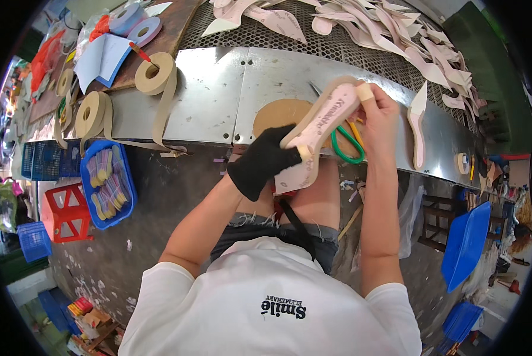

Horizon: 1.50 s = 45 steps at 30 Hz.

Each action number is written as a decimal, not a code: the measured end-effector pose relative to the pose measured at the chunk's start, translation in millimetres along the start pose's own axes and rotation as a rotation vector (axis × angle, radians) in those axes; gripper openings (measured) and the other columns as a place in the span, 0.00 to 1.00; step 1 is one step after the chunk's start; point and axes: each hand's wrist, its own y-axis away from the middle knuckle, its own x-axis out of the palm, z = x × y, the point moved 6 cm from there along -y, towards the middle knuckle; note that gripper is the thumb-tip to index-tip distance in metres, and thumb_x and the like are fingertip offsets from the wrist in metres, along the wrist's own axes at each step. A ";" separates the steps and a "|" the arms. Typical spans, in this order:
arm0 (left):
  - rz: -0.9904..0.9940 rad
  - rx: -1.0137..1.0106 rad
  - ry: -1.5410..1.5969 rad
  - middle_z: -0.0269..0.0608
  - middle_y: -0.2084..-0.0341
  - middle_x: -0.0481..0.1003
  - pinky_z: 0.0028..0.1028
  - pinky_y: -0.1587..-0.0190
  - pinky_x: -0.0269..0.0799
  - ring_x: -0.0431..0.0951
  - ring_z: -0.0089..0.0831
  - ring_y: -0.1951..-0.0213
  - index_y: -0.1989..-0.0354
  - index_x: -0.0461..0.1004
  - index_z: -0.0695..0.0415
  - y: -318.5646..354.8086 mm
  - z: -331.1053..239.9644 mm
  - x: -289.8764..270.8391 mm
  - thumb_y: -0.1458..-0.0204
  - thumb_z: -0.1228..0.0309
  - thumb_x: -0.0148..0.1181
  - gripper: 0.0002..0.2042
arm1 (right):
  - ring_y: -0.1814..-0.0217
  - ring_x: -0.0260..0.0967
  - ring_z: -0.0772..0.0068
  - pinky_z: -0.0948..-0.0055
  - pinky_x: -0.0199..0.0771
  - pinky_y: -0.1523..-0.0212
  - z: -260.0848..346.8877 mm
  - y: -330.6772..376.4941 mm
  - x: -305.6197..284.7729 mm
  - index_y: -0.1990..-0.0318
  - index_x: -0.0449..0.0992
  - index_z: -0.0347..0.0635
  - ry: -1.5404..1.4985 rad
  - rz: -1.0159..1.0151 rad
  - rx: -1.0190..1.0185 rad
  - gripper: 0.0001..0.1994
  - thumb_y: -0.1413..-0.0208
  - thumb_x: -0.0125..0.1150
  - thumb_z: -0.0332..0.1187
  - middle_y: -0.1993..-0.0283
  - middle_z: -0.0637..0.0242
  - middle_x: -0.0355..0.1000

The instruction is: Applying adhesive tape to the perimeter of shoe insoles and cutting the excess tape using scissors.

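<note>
My left hand [265,161] wears a black glove with a bare or taped thumb tip and grips a shoe insole [328,121] with a pinkish printed face and beige rim. The insole is held tilted above the metal table edge. At its upper rounded end, my right hand [376,110] pinches the rim, a beige wrap on one finger or thumb. Beneath the insole lie green-handled scissors [350,155] and a yellow stick-like tool [357,133], both partly hidden. A round brown board [272,115] lies under them.
Tape rolls [155,74] with hanging strips stand on the table's left. Insole pieces [361,26] pile on the mesh belt at the back; one finished-looking insole [417,127] lies right. A blue basket [134,199] of bundled pieces and a red stool [51,216] stand at left.
</note>
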 end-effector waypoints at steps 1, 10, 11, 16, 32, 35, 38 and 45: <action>0.021 0.014 -0.073 0.33 0.69 0.75 0.24 0.65 0.71 0.73 0.19 0.70 0.53 0.73 0.62 2.0 0.8 4.3 0.49 0.65 0.62 0.18 | 0.74 0.71 0.79 0.83 0.68 0.77 0.0 3.0 4.9 0.58 0.76 0.35 -0.003 0.001 0.004 0.13 0.47 0.63 0.34 0.68 0.65 0.74; -0.148 0.366 -0.897 0.50 0.76 0.75 0.36 0.67 0.71 0.76 0.48 0.70 0.68 0.74 0.61 9.8 -37.5 23.2 0.55 0.63 0.66 0.14 | 0.59 0.68 0.79 0.81 0.70 0.64 43.9 27.5 41.7 0.39 0.64 0.41 0.861 -0.071 -0.517 0.32 0.52 0.68 0.35 0.47 0.61 0.66; -0.143 0.367 -0.897 0.50 0.76 0.75 0.36 0.67 0.71 0.76 0.48 0.70 0.68 0.74 0.61 9.4 -37.5 24.0 0.55 0.63 0.66 0.14 | 0.57 0.69 0.74 0.76 0.71 0.64 28.8 8.4 25.6 0.38 0.63 0.39 0.701 -0.009 -0.279 0.36 0.57 0.71 0.37 0.44 0.57 0.63; -0.071 0.002 -0.272 0.37 0.77 0.76 0.27 0.70 0.70 0.76 0.26 0.74 0.66 0.74 0.63 7.7 -16.7 13.2 0.53 0.66 0.64 0.13 | 0.64 0.68 0.81 0.81 0.70 0.67 52.2 34.1 52.2 0.39 0.66 0.42 0.848 -0.020 -0.559 0.36 0.61 0.72 0.37 0.59 0.66 0.71; -0.306 0.053 0.254 0.35 0.67 0.75 0.24 0.65 0.72 0.74 0.20 0.68 0.50 0.71 0.62 -2.4 -15.3 -7.9 0.46 0.65 0.60 0.18 | 0.78 0.60 0.90 0.84 0.56 0.80 -16.1 71.5 48.4 0.66 0.74 0.38 0.252 0.319 0.104 0.09 0.45 0.62 0.34 0.77 0.78 0.67; -0.363 0.060 0.269 0.35 0.67 0.75 0.24 0.66 0.71 0.74 0.20 0.68 0.51 0.72 0.62 -1.8 -10.2 -14.3 0.45 0.64 0.59 0.18 | 0.76 0.58 0.91 0.85 0.57 0.77 -9.8 75.0 59.3 0.68 0.73 0.38 0.448 0.274 -0.071 0.09 0.49 0.66 0.32 0.78 0.79 0.65; -0.292 0.028 0.282 0.35 0.68 0.75 0.24 0.65 0.71 0.74 0.21 0.68 0.53 0.73 0.62 -3.3 -14.2 -8.0 0.45 0.62 0.59 0.17 | 0.76 0.58 0.91 0.87 0.57 0.75 -15.1 77.1 51.1 0.67 0.73 0.38 0.224 0.364 0.039 0.09 0.51 0.67 0.31 0.79 0.77 0.63; 0.070 -0.331 0.528 0.39 0.65 0.74 0.24 0.63 0.72 0.74 0.25 0.66 0.48 0.69 0.62 2.2 -1.6 19.9 0.43 0.54 0.54 0.24 | 0.46 0.66 0.62 0.63 0.62 0.45 51.3 54.9 26.7 0.57 0.75 0.46 1.077 0.078 -0.820 0.19 0.62 0.66 0.26 0.60 0.67 0.73</action>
